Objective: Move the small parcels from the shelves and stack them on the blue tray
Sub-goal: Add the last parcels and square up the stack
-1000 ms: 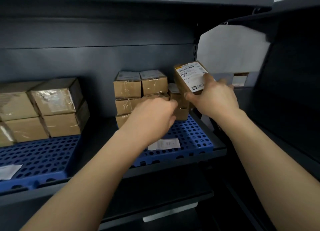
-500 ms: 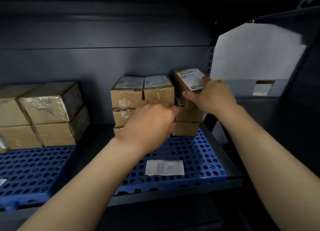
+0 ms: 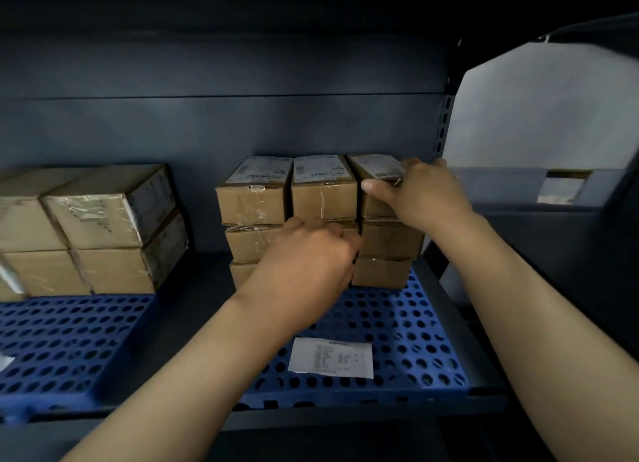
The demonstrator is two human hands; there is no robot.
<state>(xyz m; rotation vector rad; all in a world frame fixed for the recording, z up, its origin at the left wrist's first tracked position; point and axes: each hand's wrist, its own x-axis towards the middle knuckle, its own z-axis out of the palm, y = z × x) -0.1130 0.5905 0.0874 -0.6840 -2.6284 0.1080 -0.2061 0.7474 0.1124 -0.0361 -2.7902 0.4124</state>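
Observation:
Small brown cardboard parcels stand in three columns, three high, on a blue perforated tray (image 3: 408, 326). My right hand (image 3: 418, 193) grips the top right parcel (image 3: 371, 171), which has a white label and rests on its column. The middle top parcel (image 3: 323, 190) and the left top parcel (image 3: 254, 193) sit level beside it. My left hand (image 3: 307, 261) presses, fingers curled, against the front of the middle column's lower parcels and hides them.
A white paper slip (image 3: 332, 358) lies on the tray's front. Larger brown boxes (image 3: 103, 230) are stacked on a second blue tray (image 3: 69, 340) at the left. Dark shelf back wall behind; a perforated upright post (image 3: 446, 122) and a grey panel stand at the right.
My right hand has lowered the labelled parcel from a raised, tilted hold down onto the right column. The left hand has stayed against the middle column. The view has moved closer.

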